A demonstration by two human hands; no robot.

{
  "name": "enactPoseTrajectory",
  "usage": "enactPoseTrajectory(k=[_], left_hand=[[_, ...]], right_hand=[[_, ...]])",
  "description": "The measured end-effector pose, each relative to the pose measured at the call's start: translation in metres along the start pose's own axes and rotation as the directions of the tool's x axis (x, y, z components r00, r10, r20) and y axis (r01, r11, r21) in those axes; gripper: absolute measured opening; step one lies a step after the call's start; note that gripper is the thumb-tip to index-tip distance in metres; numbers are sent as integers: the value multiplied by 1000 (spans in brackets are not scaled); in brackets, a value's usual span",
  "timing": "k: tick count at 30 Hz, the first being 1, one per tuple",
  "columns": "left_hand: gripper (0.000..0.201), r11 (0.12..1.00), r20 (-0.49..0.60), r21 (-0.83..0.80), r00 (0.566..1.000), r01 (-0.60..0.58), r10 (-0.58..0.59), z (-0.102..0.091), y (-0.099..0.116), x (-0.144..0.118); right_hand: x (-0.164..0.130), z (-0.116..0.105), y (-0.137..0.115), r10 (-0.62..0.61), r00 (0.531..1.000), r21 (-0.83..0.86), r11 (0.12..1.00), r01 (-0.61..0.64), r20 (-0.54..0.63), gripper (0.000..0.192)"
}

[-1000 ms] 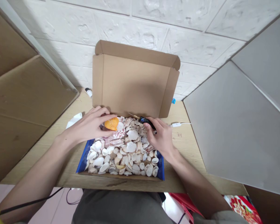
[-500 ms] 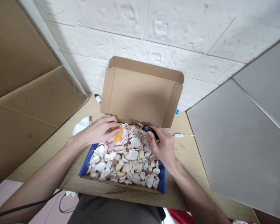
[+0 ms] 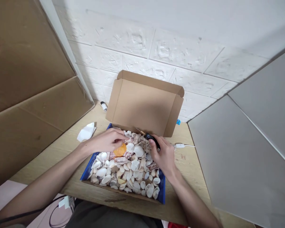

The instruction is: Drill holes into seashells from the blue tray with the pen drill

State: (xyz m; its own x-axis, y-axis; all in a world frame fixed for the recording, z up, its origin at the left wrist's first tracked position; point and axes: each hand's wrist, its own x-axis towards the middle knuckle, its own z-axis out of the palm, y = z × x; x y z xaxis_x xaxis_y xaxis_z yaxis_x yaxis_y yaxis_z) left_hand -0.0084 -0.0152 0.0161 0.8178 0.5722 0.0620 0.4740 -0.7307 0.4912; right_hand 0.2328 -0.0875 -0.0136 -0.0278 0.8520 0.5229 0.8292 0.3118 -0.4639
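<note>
An open cardboard box with blue sides (image 3: 161, 186) is spread with many seashells (image 3: 134, 164), mostly white and cream. My left hand (image 3: 109, 141) is over its back left part, fingers bent together and touching the shells; what they hold, if anything, is hidden. Just below these fingers lies an orange scallop shell (image 3: 120, 150). My right hand (image 3: 165, 155) grips a black mini drill (image 3: 152, 139), whose brass collar and thin bit point up and left above the back row of shells. Part of its body is hidden in my palm.
The box's raised lid (image 3: 142, 106) stands at the back by the white brick-patterned wall (image 3: 137, 41). Crumpled white paper (image 3: 86, 132) and a small bottle (image 3: 104, 106) are on the left. A white cable with a switch (image 3: 180, 145) lies right. Cardboard (image 3: 38, 110) and grey panels (image 3: 239, 152) flank the table.
My left hand has come off the orange scallop shell and shifted to the shells behind it, fingers drawn together. My right hand still holds the mini drill. The view has tilted slightly.
</note>
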Motion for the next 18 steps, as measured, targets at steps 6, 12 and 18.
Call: enactPoseTrajectory(k=[6,12,18], left_hand=[[42,1000,-11,-17,1000,-24,24,7,17,4],[40,996,-144,37,987,78,-71,0,-2,-2],[31,987,-358,25,923,158,-139,-6,-18,-20]], right_hand=[[0,0,0,-10,1000,1,1000,10,1,29],[0,0,1,-8,1000,8,1000,8,12,29],[1,0,1,-7,1000,21,1000,7,21,30]])
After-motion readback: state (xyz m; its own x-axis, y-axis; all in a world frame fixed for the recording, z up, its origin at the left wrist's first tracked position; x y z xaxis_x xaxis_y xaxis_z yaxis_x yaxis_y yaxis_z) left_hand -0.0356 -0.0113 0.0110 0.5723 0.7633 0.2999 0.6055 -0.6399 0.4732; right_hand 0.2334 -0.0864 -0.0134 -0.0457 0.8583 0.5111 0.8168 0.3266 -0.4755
